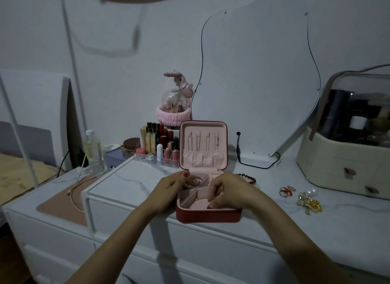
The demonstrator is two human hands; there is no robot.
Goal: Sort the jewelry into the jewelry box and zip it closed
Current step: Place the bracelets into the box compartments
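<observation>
A: Both hands are in the open red zip box with pink lining (207,216), at six o'clock on the white surface (130,182).

B: Left hand (172,188) pinches light, slippery pearl beads (193,183). Right hand (226,194) pinches a thin gold bangle (200,197). Hold gently.

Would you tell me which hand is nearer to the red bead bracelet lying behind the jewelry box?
Right. The right hand is just in front of the red bead bracelet; the left hand is across the jewelry box.

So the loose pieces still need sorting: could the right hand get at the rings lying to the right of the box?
Probably yes. The rings lie in the open on the tabletop, right of the jewelry box, with nothing between them and the right hand. That hand is busy inside the box now, though.
</observation>
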